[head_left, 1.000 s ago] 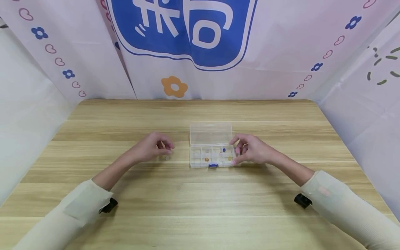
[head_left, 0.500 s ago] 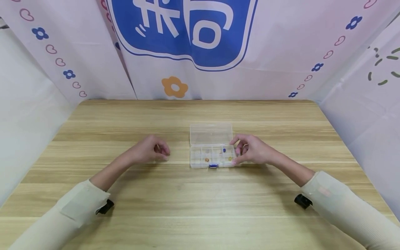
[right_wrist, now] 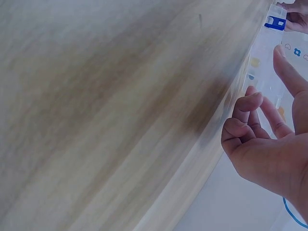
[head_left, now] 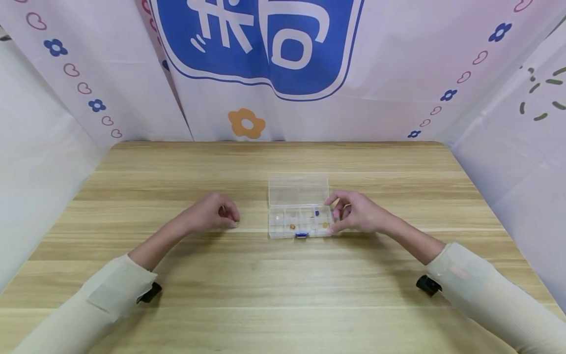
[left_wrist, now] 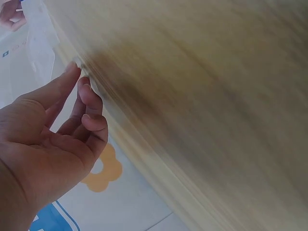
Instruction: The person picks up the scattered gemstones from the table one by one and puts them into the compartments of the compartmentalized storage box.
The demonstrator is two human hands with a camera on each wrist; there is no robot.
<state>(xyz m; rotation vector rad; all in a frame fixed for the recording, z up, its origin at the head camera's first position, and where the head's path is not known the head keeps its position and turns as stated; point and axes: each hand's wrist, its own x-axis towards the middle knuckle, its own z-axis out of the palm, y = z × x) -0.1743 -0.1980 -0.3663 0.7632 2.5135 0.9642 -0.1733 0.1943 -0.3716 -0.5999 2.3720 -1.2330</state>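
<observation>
A clear plastic compartment box (head_left: 276, 230) lies on the table with its lid (head_left: 298, 190) folded back and a blue latch (head_left: 302, 235) at the front. Small coloured pieces sit in it, among them an orange piece (head_left: 292, 226), a dark blue piece (head_left: 317, 213) and a yellow piece (head_left: 325, 224). My right hand (head_left: 357, 211) holds the box's right end, thumb at the front corner and index finger at the back. Left of the box, my left hand (head_left: 212, 212) pinches a tiny clear piece (head_left: 236, 224) between thumb and index finger, close over the tabletop.
The wooden table (head_left: 283, 295) runs back to a white printed curtain (head_left: 376, 113) with blue and orange shapes. White sheets (head_left: 40, 162) hang on both sides. Black wrist devices (head_left: 150, 292) sit under both sleeves.
My left hand has come down slightly and back to the left, its thumb and index finger meeting at the tiny clear piece that lay on the table. The right hand stays at the box.
</observation>
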